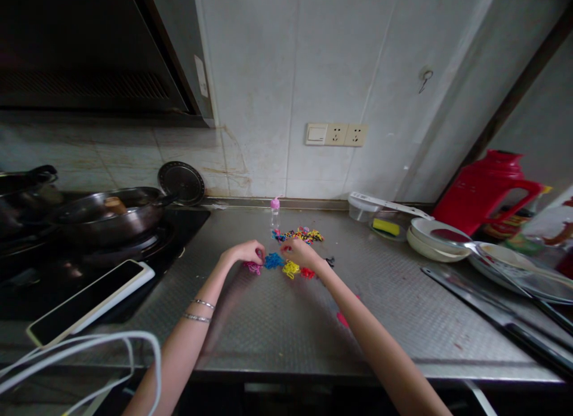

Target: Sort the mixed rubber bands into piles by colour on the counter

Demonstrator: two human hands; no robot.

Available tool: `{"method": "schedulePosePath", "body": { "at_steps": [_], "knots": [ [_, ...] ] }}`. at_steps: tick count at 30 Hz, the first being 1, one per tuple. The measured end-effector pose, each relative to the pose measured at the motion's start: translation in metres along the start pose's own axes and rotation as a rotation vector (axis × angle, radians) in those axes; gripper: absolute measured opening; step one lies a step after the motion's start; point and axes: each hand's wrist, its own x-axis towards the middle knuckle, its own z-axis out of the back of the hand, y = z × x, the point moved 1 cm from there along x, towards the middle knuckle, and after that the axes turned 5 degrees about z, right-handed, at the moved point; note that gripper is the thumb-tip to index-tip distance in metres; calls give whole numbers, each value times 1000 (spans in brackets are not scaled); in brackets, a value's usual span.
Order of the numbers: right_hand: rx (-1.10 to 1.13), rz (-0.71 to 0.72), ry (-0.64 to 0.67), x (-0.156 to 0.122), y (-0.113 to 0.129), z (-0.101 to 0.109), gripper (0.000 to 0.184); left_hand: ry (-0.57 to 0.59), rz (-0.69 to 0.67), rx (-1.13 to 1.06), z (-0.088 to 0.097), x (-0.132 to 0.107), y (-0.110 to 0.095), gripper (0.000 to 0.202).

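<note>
Small rubber bands lie on the metal counter in colour piles: pink-purple (253,268), blue (273,261), yellow (290,269), red (307,273) and black (330,261), the last partly behind my right wrist. Behind them is a mixed heap (308,234) of many colours. My left hand (249,252) is at the pink-purple pile, fingers bent down and pinched together. Between the mixed heap and the yellow pile, my right hand (299,252) has its fingers curled in. What either pinch holds is too small to make out. A small clear bottle (274,216) with a pink cap stands behind the heap.
At left, a steel pan (116,216) sits on the stove, with a phone-like device (89,302) and white cable (152,344) nearer. To the right are stacked bowls (434,243), a yellow sponge (385,227), a long knife (492,314) and a red thermos (486,189).
</note>
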Motion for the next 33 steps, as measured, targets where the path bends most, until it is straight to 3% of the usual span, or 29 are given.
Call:
{"method": "schedulePosePath", "body": {
  "at_steps": [11, 15, 21, 28, 33],
  "knots": [
    [89, -165, -189, -35, -49, 25, 21, 96, 55, -67, 15, -16, -1, 24],
    [104, -247, -299, -49, -74, 31, 23, 116, 26, -74, 11, -15, -7, 25],
    [104, -374, -404, -70, -100, 40, 29, 146, 112, -39, 3, -13, -9, 18],
    [159, -529, -520, -84, -127, 33, 33, 91, 103, 20, 11, -18, -6, 21],
    [167, -612, -547, -90, -142, 25, 35, -41, 72, 4, 17, -15, -5, 26]
  ]
}}
